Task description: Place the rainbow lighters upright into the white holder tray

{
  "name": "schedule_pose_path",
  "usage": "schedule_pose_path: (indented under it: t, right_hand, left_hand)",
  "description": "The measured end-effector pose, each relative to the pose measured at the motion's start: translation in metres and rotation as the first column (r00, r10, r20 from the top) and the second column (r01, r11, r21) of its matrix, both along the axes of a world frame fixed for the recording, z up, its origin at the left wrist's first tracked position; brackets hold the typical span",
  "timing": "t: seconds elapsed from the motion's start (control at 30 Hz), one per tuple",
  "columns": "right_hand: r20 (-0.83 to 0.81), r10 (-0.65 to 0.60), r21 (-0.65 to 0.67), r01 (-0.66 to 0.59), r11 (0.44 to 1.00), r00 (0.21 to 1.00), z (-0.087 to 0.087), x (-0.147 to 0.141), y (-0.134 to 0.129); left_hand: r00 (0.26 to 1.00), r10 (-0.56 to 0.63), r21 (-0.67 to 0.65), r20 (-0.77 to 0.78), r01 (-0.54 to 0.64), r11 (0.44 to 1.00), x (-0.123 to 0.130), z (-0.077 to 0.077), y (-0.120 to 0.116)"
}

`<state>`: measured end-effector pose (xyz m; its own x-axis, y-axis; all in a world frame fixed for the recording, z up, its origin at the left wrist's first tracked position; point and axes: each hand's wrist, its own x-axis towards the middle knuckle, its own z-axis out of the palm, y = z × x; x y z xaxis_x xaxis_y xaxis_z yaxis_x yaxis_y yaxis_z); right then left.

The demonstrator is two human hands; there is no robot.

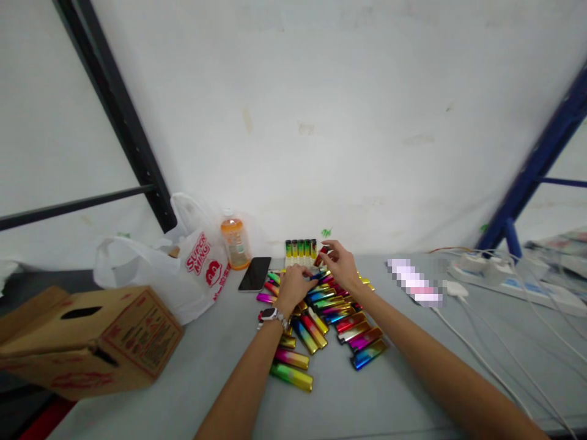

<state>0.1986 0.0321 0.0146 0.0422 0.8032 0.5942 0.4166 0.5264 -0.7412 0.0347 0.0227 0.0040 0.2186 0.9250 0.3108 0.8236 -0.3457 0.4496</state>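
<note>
Many shiny coloured lighters (351,324) lie spread over the grey table, in red, gold, green, blue and purple. Behind them, near the wall, a row of several green and yellow lighters (301,247) stands upright in a pale holder (293,261). My right hand (339,264) pinches a dark red lighter (321,255) at the right end of that row. Just left of it, my left hand (296,286), with a watch on the wrist, reaches over the pile, its fingers bent around the end of a blue lighter (316,276).
A black phone (255,274) and an orange bottle (235,240) are left of the pile. Farther left are a white plastic bag (202,269) and a cardboard box (92,342). To the right lie a blurred-out phone (415,282), white cables and a power strip (518,284).
</note>
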Motion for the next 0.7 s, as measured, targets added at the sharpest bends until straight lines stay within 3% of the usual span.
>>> schedule_pose_path:
  t: [0.17,0.3,0.47,0.7]
  right_hand:
    - [0.133,0.059,0.022,-0.062,0.998,0.989,0.003,-0.003,0.045]
    - [0.289,0.05,0.024,-0.059,0.998,0.956,0.004,-0.011,0.071]
    - [0.348,0.087,0.003,-0.093,0.996,0.934,0.0,-0.02,0.086]
    - [0.357,0.061,0.01,-0.07,0.998,0.932,-0.007,-0.021,0.095]
  left_hand:
    - [0.997,-0.008,0.009,0.082,0.008,1.0,-0.015,-0.001,-0.004]
    - [0.97,-0.028,-0.016,0.242,0.032,0.999,-0.029,-0.003,-0.007]
    - [0.911,-0.088,-0.014,0.403,0.102,0.995,-0.037,-0.002,-0.007]
    - [0.885,-0.068,0.011,0.461,0.071,0.997,-0.039,-0.003,-0.002]
